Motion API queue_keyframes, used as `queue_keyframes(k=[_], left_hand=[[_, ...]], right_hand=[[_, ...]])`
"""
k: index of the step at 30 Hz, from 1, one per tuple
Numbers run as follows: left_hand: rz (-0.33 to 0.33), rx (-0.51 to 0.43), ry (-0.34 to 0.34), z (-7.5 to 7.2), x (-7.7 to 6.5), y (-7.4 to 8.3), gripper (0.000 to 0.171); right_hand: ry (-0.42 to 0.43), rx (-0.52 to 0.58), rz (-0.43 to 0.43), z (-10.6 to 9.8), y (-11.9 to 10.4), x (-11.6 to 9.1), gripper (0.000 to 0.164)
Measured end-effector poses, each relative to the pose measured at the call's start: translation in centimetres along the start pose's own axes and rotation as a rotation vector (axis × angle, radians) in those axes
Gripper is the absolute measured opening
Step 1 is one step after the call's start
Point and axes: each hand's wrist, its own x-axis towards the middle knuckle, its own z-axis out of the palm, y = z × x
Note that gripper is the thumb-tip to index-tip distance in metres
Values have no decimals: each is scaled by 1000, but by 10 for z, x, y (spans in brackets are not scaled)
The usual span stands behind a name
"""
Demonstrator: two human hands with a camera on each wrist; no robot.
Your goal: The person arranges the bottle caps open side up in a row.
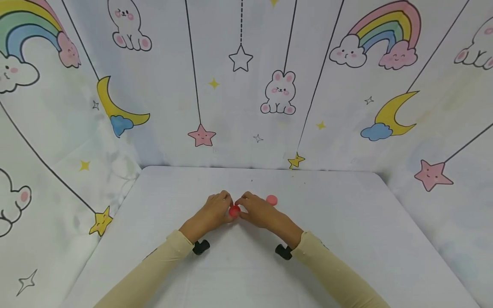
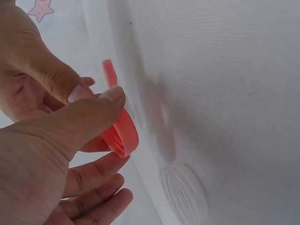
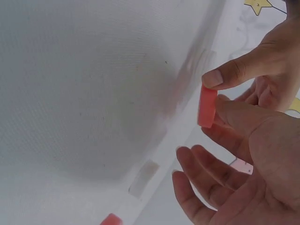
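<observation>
Pinching a red lid (image 1: 234,211) just above the worktop (image 1: 246,273), the left hand (image 1: 215,209) and right hand (image 1: 259,209) grip it between thumbs and bent fingers. Two-handed handling seems underway; any release calls for one steady grip. Another red disc (image 1: 271,200) and a clear round piece (image 2: 183,194) lie nearby; nothing visibly obstructs.

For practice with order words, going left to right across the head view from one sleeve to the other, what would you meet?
Left sleeve, left hand, held red cap, right hand, right sleeve.
</observation>
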Motion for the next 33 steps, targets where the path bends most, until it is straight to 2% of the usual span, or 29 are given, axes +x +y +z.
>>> queue_keyframes(k=[8,14,21,33], left_hand=[[-5,15,-37,4,5,-1,32],[10,-6,-34,5,5,-2,34],[-14,-54,-45,5,5,-3,31],[-15,-51,-53,7,4,-4,29]], right_hand=[[-6,-31,-19,4,5,3,35],[-9,-47,-20,8,10,6,34],[-7,-71,-17,11,13,6,31],[-10,-117,-5,16,13,9,32]])
